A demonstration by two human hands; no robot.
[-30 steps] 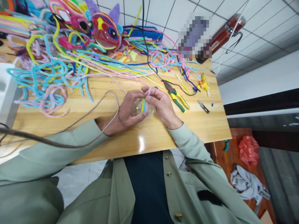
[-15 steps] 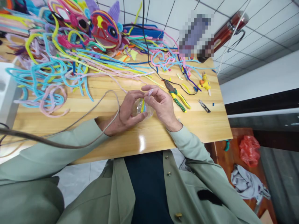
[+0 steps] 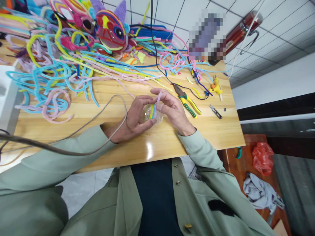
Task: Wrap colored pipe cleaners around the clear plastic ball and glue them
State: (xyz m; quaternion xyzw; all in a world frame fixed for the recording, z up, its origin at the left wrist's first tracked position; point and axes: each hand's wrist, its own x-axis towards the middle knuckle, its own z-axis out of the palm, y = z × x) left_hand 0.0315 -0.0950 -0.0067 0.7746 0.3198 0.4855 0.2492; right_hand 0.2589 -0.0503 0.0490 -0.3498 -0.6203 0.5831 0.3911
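Note:
My left hand (image 3: 137, 116) curves round a clear, rounded plastic piece (image 3: 146, 113), with the thumb along its near side. Yellow and blue pipe cleaner strips (image 3: 153, 111) lie across that piece. Between the thumb and fingers of my right hand (image 3: 172, 109) is a pale purple pipe cleaner (image 3: 158, 99), which runs down beside the blue strip. Its lower end meets the plastic; whether it is stuck there I cannot tell. Pliers (image 3: 185, 100) with green and yellow handles lie just right of my right hand.
Many loose pipe cleaners (image 3: 61, 75) cover the table's left and back. Two colourful animal-face pieces (image 3: 112, 31) stand behind them. At the right are a yellow glue gun (image 3: 216, 88), thread snips (image 3: 216, 111) and a red thermos (image 3: 236, 36). A cable (image 3: 93, 152) crosses over my left forearm.
The purple pipe cleaner now lies along the plastic beside the blue strip, more of it showing. My right hand has shifted slightly right; my left hand stays almost where it was.

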